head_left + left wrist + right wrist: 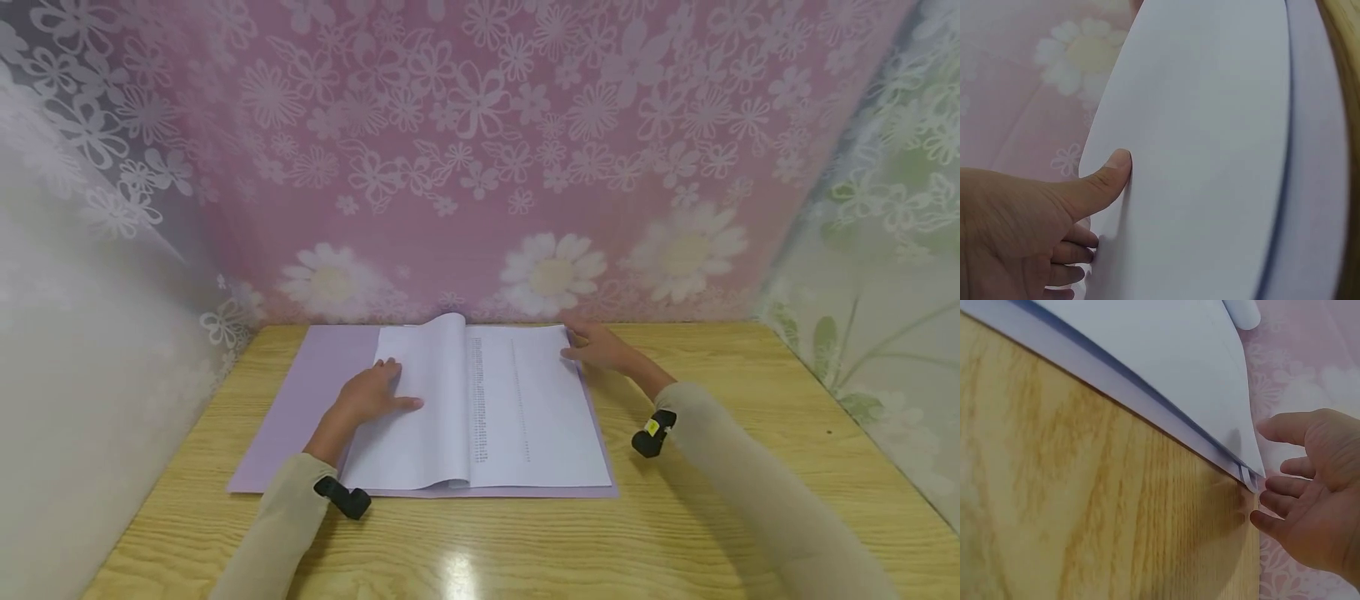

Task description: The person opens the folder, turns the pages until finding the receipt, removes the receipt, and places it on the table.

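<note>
An open lilac folder point(333, 350) lies on the table with white printed sheets inside. The left-hand sheet point(420, 367) is turned over and bulges up along the middle. My left hand point(371, 396) rests on it with the thumb out straight, as the left wrist view also shows the thumb point(1107, 178) touching the paper. The right-hand page point(551, 400) carries columns of small print, too small to read. My right hand point(600, 348) is at that page's upper right corner, and in the right wrist view its fingers point(1285, 428) are spread around the corner with nothing gripped.
A wooden tabletop point(525, 550) extends around the folder. Behind it hangs a pink flowered cloth point(480, 208), with pale patterned cloth on both sides. Black wrist cameras are strapped over the beige sleeves point(735, 467).
</note>
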A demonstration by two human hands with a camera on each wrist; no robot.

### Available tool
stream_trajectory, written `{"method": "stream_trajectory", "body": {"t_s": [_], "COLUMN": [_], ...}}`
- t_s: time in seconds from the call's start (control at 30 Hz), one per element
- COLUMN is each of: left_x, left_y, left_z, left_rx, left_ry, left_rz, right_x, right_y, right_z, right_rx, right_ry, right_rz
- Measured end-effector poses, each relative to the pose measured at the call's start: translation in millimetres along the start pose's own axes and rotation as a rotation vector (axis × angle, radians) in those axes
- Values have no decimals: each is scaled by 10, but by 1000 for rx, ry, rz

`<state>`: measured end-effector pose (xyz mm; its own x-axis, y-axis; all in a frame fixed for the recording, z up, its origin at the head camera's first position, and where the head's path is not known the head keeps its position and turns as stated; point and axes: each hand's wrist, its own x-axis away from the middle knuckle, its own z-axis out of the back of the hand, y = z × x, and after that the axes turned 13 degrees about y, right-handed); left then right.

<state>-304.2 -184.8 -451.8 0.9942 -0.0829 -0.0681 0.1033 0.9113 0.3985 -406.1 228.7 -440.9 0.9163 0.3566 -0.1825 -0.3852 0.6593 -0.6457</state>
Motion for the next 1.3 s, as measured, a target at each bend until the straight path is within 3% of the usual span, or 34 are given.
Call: {"method": "stream_trajectory", "body": {"t_s": [0.37, 0.8, 1.03, 1.17, 1.3], "left_x": [-11, 7, -9, -14, -11], "left_y": [-37, -30, -44, -52, -56], "left_z": [-29, -16, -19, -14, -5], "left_rx": [11, 32, 46, 51, 46], "left_ry": [13, 3, 4, -2, -1], "left_rz": [-9, 2, 6, 8, 2], "right_x": [-111, -168, -164, -144, -150], "right_y": [11, 17, -15, -56, -75], "right_z": [-62, -119, -114, -80, -54], "right_rx": [82, 92, 52, -34, -126], "right_ry": [7, 20, 31, 83, 147], "right_rz": [-39, 1, -24, -45, -8]}}
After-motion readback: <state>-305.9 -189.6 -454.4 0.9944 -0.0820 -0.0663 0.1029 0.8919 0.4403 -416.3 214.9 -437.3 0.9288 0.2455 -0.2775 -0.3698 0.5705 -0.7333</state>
